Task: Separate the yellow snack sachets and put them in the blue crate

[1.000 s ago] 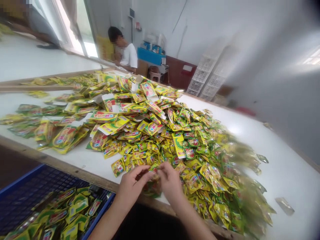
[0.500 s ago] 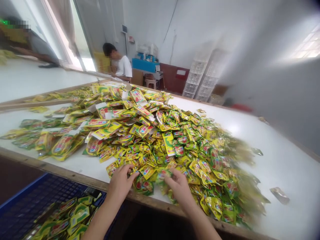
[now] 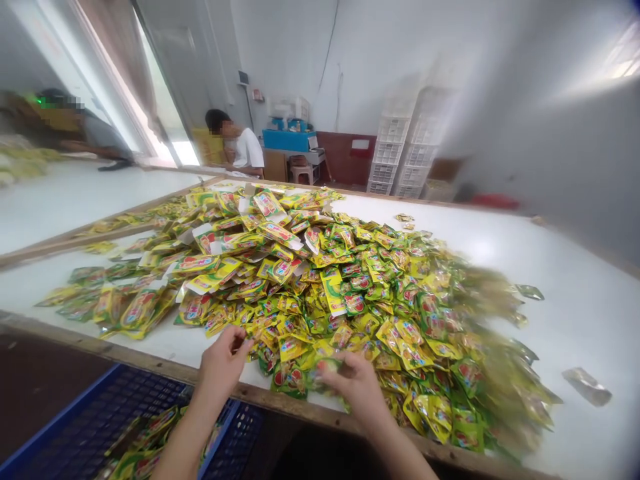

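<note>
A heap of small shiny yellow-and-green sachets [image 3: 360, 287] with red fruit pictures is spread over the white table in front of me. At its near edge my right hand [image 3: 357, 383] pinches a sachet [image 3: 321, 371] between thumb and fingers; motion blurs it. My left hand [image 3: 220, 363] is at the heap's lower left edge, fingers curled and thumb close against them. What lies between those fingers, if anything, I cannot make out. Between the hands a green sachet [image 3: 290, 380] lies flat near the table edge.
Flattish printed cartons [image 3: 200, 263] are piled on the heap's left side. A blue plastic crate [image 3: 65, 420] with sachets stands below the table's wooden edge [image 3: 150, 363], left. White crates [image 3: 387, 157] are stacked behind. Two people sit further back, one in a white shirt [image 3: 249, 148].
My left hand has drawn back to the left, away from the green sachet. The right hand stays nearly in place with its sachet. The camera view has tilted up slightly.
</note>
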`<act>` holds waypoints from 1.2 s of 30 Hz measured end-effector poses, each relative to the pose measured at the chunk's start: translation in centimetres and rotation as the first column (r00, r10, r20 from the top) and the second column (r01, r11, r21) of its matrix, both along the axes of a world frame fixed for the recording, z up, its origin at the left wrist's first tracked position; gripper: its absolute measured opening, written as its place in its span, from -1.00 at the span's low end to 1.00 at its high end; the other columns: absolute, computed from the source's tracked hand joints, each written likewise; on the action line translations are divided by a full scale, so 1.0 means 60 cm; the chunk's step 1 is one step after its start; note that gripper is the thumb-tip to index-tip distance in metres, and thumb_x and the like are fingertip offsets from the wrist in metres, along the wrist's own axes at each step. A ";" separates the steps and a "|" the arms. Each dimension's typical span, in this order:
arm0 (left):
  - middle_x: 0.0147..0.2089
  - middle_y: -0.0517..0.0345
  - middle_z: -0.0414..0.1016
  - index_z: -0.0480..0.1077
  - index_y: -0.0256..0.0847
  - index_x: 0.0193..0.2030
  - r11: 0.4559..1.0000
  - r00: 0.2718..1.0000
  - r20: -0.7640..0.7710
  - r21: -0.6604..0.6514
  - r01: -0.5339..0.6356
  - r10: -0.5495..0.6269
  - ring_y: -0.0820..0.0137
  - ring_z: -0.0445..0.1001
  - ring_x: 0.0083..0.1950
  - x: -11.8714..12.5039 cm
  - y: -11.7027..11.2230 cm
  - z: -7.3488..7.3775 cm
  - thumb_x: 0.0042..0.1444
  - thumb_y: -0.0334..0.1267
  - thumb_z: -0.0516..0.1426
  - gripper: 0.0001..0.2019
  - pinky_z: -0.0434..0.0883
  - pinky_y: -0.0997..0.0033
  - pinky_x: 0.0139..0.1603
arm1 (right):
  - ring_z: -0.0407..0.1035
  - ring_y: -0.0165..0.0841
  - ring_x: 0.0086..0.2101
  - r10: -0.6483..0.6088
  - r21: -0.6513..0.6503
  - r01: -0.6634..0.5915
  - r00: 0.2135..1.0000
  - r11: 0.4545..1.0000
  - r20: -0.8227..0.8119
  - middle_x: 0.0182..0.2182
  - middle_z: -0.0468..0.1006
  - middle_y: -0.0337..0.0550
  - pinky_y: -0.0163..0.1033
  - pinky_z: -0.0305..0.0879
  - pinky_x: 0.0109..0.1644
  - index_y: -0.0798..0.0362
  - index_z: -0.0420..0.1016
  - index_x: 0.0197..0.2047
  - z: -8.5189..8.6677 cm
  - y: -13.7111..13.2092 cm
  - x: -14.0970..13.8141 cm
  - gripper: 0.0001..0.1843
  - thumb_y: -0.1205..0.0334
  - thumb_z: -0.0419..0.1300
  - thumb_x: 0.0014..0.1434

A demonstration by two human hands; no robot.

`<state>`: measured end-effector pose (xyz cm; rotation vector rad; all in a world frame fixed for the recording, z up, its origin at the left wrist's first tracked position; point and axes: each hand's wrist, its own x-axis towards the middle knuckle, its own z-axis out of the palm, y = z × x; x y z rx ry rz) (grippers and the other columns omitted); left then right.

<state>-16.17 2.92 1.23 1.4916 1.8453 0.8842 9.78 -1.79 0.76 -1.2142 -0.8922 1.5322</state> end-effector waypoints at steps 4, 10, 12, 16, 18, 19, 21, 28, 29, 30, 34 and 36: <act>-0.24 0.06 0.63 0.38 -0.23 -0.11 0.990 0.924 0.376 -0.082 0.112 -0.073 0.23 0.60 -0.20 0.078 -0.029 0.067 0.08 -0.07 0.17 -0.69 0.51 0.31 -0.20 | 0.35 -0.37 -0.57 -0.004 0.072 0.008 0.998 0.997 -0.060 -0.59 0.50 -0.26 -0.30 0.29 -0.53 0.07 0.57 -0.38 0.041 0.035 -0.029 -0.57 -0.03 0.48 -0.28; -0.13 0.07 0.63 0.44 -0.19 -0.04 0.964 0.732 0.681 -0.187 0.190 -0.012 0.21 0.55 -0.01 0.187 -0.077 0.082 -0.02 -0.17 0.29 -0.62 0.51 0.28 -0.02 | 0.30 -0.42 -0.55 -0.134 0.154 0.122 0.988 0.981 0.072 -0.62 0.41 -0.35 -0.34 0.25 -0.49 0.06 0.49 -0.41 0.049 0.045 -0.004 -0.62 0.10 0.48 -0.28; -0.23 0.10 0.62 0.46 -0.22 -0.16 0.968 0.750 0.656 -0.131 0.215 -0.078 0.25 0.58 -0.14 0.199 -0.080 0.080 0.04 -0.13 0.25 -0.73 0.53 0.32 -0.15 | 0.27 -0.45 -0.54 -0.164 0.181 0.142 0.980 0.973 0.113 -0.60 0.40 -0.35 -0.37 0.25 -0.47 0.07 0.46 -0.42 0.045 0.031 0.011 -0.63 0.13 0.48 -0.27; -0.30 0.10 0.61 0.47 -0.25 -0.26 0.970 0.800 0.566 -0.004 0.245 -0.200 0.28 0.58 -0.26 0.209 -0.074 0.088 0.09 -0.10 0.20 -0.77 0.54 0.35 -0.28 | 0.34 -0.42 -0.46 -0.057 0.153 0.047 0.997 0.987 0.060 -0.44 0.50 -0.25 -0.36 0.30 -0.45 0.09 0.52 -0.22 0.055 0.008 0.031 -0.59 0.09 0.43 -0.13; -0.25 0.06 0.63 0.50 -0.24 -0.20 0.964 0.810 0.543 -0.006 0.266 -0.221 0.25 0.59 -0.25 0.210 -0.065 0.092 0.08 -0.08 0.20 -0.73 0.53 0.35 -0.33 | 0.39 -0.38 -0.44 0.069 0.117 -0.068 0.998 0.991 -0.001 -0.40 0.54 -0.18 -0.32 0.34 -0.44 0.11 0.55 -0.17 0.060 0.007 0.037 -0.61 0.04 0.36 -0.01; -0.24 0.05 0.64 0.53 -0.24 -0.18 0.962 0.825 0.515 -0.003 0.274 -0.233 0.24 0.59 -0.25 0.209 -0.058 0.092 0.08 -0.08 0.19 -0.72 0.52 0.35 -0.34 | 0.41 -0.36 -0.43 0.095 0.113 -0.093 0.995 0.989 -0.012 -0.40 0.56 -0.16 -0.30 0.37 -0.41 0.13 0.57 -0.20 0.059 0.009 0.039 -0.63 0.03 0.34 0.02; -0.23 0.08 0.65 0.57 -0.20 -0.18 0.961 0.871 0.419 0.012 0.275 -0.255 0.25 0.58 -0.24 0.202 -0.044 0.085 0.08 -0.09 0.20 -0.73 0.50 0.35 -0.28 | 0.44 -0.30 -0.37 0.057 0.128 -0.059 0.998 0.990 0.018 -0.39 0.59 -0.12 -0.23 0.40 -0.30 0.15 0.59 -0.23 0.051 0.018 0.042 -0.67 0.05 0.34 0.03; -0.39 0.14 0.58 0.55 -0.13 -0.38 0.974 0.974 -0.069 0.044 0.221 -0.217 0.31 0.49 -0.32 0.116 -0.015 -0.013 0.14 -0.12 0.17 -0.81 0.36 0.41 -0.21 | 0.45 -0.25 -0.25 0.022 0.357 -0.159 0.933 0.920 0.359 -0.29 0.58 -0.10 -0.18 0.37 -0.12 0.03 0.58 -0.18 -0.009 0.045 0.053 -0.82 0.18 0.24 0.16; -0.49 0.19 0.51 0.50 -0.13 -0.44 0.975 0.967 -0.134 0.023 0.220 -0.215 0.35 0.46 -0.43 0.096 -0.010 -0.033 0.15 -0.10 0.16 -0.78 0.35 0.45 -0.32 | 0.44 -0.26 -0.24 0.048 0.374 -0.210 0.916 0.903 0.398 -0.29 0.57 -0.10 -0.19 0.37 -0.11 0.02 0.58 -0.16 -0.015 0.049 0.051 -0.82 0.19 0.22 0.18; -0.53 0.24 0.46 0.45 -0.11 -0.46 0.973 0.943 -0.242 -0.025 0.229 -0.228 0.39 0.44 -0.48 0.077 -0.006 -0.052 0.19 -0.07 0.12 -0.74 0.34 0.50 -0.39 | 0.44 -0.25 -0.22 0.070 0.379 -0.249 0.901 0.891 0.427 -0.28 0.56 -0.10 -0.19 0.37 -0.09 0.00 0.56 -0.13 -0.021 0.052 0.049 -0.81 0.20 0.21 0.19; -0.22 0.20 0.60 0.50 -0.03 -0.10 0.904 0.769 -0.493 -0.091 0.419 -0.406 0.41 0.58 -0.23 0.014 -0.013 -0.124 0.30 -0.09 0.00 -0.73 0.43 0.57 -0.18 | 0.46 -0.21 -0.16 0.016 0.440 -0.241 0.890 0.865 0.456 -0.18 0.56 -0.07 -0.20 0.39 -0.06 -0.05 0.51 -0.03 -0.058 0.055 0.040 -0.72 0.14 0.24 0.17; -0.07 0.15 0.60 0.48 0.00 0.06 0.849 0.665 -0.616 -0.014 0.528 -0.424 0.39 0.59 -0.10 -0.006 -0.028 -0.149 0.32 -0.13 -0.04 -0.68 0.43 0.55 -0.02 | 0.48 -0.23 -0.25 -0.001 0.471 -0.222 0.904 0.854 0.428 -0.26 0.56 -0.10 -0.24 0.42 -0.17 -0.06 0.50 -0.05 -0.081 0.050 0.035 -0.70 0.06 0.23 0.16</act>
